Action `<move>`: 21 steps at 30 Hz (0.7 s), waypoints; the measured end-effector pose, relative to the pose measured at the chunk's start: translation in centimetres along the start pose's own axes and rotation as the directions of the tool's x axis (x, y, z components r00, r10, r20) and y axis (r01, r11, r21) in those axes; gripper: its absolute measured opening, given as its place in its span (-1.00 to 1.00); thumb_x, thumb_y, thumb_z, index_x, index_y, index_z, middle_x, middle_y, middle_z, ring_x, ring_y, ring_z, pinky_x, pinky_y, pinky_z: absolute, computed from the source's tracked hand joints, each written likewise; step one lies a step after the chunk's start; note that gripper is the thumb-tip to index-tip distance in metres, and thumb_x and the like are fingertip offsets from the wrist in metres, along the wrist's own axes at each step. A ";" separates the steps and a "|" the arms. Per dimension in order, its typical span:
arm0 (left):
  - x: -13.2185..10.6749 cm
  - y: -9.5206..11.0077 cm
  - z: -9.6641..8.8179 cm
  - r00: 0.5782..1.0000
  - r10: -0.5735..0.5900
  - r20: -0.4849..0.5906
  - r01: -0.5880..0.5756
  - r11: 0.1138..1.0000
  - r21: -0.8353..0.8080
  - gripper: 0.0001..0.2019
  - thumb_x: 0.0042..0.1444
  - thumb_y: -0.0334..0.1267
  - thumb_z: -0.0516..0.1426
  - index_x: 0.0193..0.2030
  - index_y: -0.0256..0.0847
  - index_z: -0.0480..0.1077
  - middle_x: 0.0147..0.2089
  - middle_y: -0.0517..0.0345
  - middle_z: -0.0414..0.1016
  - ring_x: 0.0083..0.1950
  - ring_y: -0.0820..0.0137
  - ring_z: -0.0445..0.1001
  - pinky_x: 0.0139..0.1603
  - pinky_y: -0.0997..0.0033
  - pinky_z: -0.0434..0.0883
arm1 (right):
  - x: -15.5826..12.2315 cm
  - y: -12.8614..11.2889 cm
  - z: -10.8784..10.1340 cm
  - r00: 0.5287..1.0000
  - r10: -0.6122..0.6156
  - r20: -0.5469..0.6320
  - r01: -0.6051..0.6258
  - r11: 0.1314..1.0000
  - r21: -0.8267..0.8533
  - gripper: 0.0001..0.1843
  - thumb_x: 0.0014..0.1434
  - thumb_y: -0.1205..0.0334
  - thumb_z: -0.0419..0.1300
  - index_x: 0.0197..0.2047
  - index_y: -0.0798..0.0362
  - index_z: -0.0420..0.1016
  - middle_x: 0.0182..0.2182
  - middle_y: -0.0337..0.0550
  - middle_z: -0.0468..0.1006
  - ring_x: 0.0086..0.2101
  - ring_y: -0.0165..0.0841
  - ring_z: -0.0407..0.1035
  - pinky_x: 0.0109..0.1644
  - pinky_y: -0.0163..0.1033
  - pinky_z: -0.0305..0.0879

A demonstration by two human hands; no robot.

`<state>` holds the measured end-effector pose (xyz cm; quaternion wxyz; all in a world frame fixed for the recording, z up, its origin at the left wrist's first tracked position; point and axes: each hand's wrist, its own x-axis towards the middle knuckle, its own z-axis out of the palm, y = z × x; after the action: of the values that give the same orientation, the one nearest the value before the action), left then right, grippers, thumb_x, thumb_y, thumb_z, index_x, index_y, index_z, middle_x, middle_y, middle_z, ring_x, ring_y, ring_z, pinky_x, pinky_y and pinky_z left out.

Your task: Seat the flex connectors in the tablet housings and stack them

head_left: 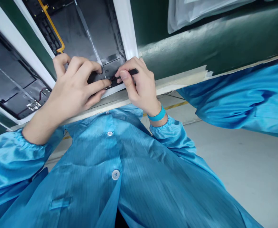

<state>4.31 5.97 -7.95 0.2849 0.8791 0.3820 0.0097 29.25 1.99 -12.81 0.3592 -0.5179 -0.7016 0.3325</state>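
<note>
Two bare hands work at the near edge of a white-framed screen panel (86, 31), its dark back uncovered and a yellow cable (52, 27) in place along one side. The right hand (135, 84) pinches a small black strip (126, 76) between thumb and fingers, holding it against the panel's edge. The left hand (73, 84) curls over the same spot; whether it grips anything cannot be told. A second panel (13, 76) lies just left, with a small circuit board (33, 105) showing.

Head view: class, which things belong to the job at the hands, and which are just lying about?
In the job: left hand, right hand, black plastic tool, open white-framed panel.
Lying about: second white-framed panel, plastic sheet, masking tape.
</note>
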 end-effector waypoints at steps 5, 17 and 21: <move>0.0 -0.7 0.4 0.999 0.038 -0.020 -0.037 0.998 0.055 -0.57 0.68 0.07 0.05 0.36 -0.03 0.64 0.41 -0.09 0.53 0.47 -0.14 0.36 0.51 -0.46 0.16 | -0.1 -0.1 0.0 0.999 0.022 -0.032 -0.022 1.000 0.013 -0.47 0.71 -0.21 -0.16 -0.13 -0.18 0.48 -0.21 -0.13 0.72 -0.11 -0.14 0.61 0.15 0.14 0.56; 0.3 -0.6 -0.3 0.996 -0.033 0.082 0.029 0.998 0.047 -0.54 0.70 0.06 -0.02 0.35 0.00 0.63 0.48 -0.01 0.47 0.57 -0.26 0.34 0.52 -0.70 0.11 | -0.2 0.2 0.2 0.999 -0.040 -0.034 0.040 0.999 -0.003 -0.48 0.72 -0.18 -0.16 -0.11 -0.15 0.48 -0.16 -0.15 0.72 -0.15 -0.18 0.62 0.13 0.12 0.53; 0.5 -1.0 -0.3 0.996 -0.029 0.082 0.027 0.999 0.024 -0.49 0.68 0.18 -0.02 0.28 -0.05 0.63 0.42 -0.02 0.50 0.57 -0.26 0.33 0.54 -0.72 0.00 | -0.1 0.1 0.2 1.000 -0.012 -0.006 0.012 0.999 -0.050 -0.43 0.70 -0.23 -0.23 -0.10 -0.17 0.46 -0.18 -0.13 0.70 -0.14 -0.15 0.60 0.15 0.14 0.53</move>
<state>3.95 6.99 -8.35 0.2903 0.8765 0.3825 -0.0347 29.18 1.90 -13.02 0.3502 -0.5234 -0.7117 0.3113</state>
